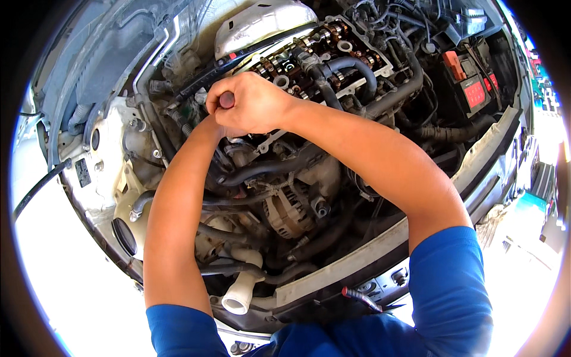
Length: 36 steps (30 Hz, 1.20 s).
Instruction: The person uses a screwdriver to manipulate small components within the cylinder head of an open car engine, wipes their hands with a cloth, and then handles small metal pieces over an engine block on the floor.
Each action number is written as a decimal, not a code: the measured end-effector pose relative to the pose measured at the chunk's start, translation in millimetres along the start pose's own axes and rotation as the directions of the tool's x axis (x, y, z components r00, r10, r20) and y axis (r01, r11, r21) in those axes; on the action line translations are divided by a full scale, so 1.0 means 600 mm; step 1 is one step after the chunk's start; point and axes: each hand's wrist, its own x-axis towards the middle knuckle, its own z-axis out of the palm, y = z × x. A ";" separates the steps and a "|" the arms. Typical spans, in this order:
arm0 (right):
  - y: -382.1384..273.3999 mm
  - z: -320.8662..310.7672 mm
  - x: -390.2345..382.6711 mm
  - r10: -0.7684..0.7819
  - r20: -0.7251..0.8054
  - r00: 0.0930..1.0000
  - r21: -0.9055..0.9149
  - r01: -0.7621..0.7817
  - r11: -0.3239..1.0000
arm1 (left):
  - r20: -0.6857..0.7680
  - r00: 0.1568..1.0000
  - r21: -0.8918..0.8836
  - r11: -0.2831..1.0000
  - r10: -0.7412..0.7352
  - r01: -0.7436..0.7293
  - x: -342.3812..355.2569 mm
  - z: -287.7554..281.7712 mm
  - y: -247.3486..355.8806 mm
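Right hand (257,107) wraps reddish handle (226,100), butt toward camera, long axis along view; left hand (226,130) mostly hidden, grip: cannot tell.

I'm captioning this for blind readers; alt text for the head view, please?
The right hand grips a reddish-brown handle, seen end-on, over an exposed car engine, with the left hand mostly hidden beneath. A battery sits at upper right.

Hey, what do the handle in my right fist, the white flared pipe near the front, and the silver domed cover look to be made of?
Handle: plastic or painted wood, perhaps; only its dull reddish end shows, your right hand hiding the rest.
White flared pipe: probably molded plastic, given its smooth, pale, rounded rim.
Silver domed cover: likely thin sheet metal, with bright, uneven reflections.
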 end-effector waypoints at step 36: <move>0.018 0.012 -0.001 0.010 -0.164 0.986 0.078 0.003 0.997 | -0.186 0.961 -0.316 0.914 0.202 -0.254 0.001 0.011 -0.067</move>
